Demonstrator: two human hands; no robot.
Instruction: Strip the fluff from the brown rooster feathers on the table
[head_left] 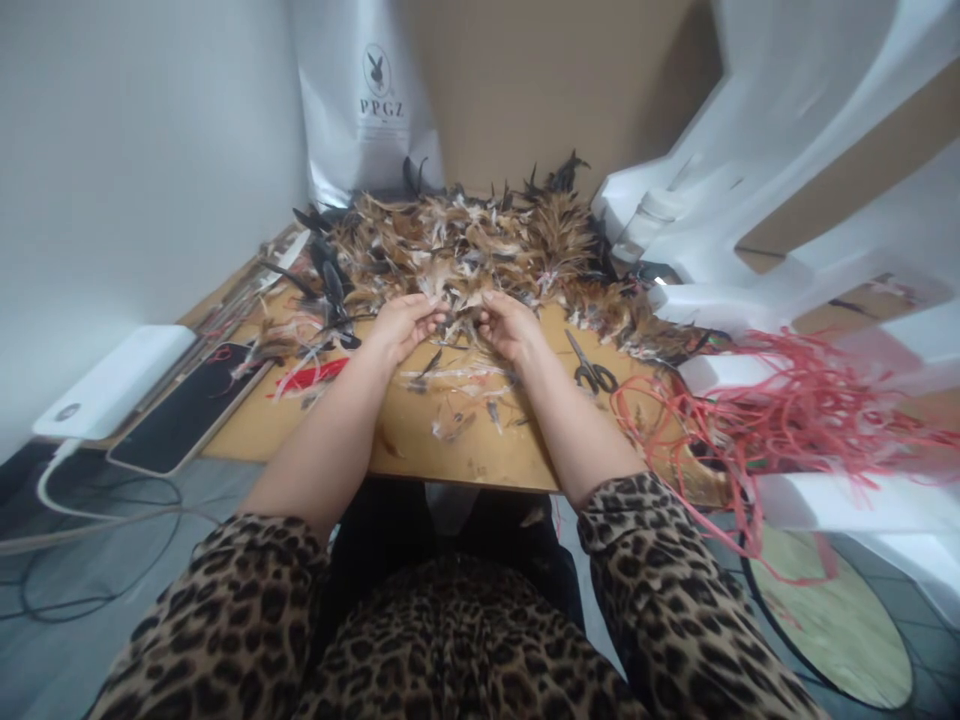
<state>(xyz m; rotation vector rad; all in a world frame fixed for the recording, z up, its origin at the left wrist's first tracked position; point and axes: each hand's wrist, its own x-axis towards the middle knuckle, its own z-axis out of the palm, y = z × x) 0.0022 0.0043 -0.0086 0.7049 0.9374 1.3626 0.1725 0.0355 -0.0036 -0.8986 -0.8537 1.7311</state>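
Note:
A large heap of brown, white and black feathers (pixel 465 235) covers the back of the wooden table. At its front edge, my left hand (pixel 409 325) is closed, thumb and fingers pinching some feathers. A short gap away, my right hand (pixel 510 325) is also closed in a pinch on feathers at the heap's edge. The fingertips blend into the plumage, so the exact pieces held are partly hidden. Between and below my hands, small loose feathers (pixel 450 415) lie on the tabletop. Dark-handled scissors (pixel 591 365) rest to the right of my right forearm.
On the left are a phone (pixel 184 410), a white power bank (pixel 116 380) with a cable, and a red strip (pixel 311 376). Tangled pink strings (pixel 795 410) hang over white foam pieces at right. A white printed bag (pixel 367 110) stands behind the heap.

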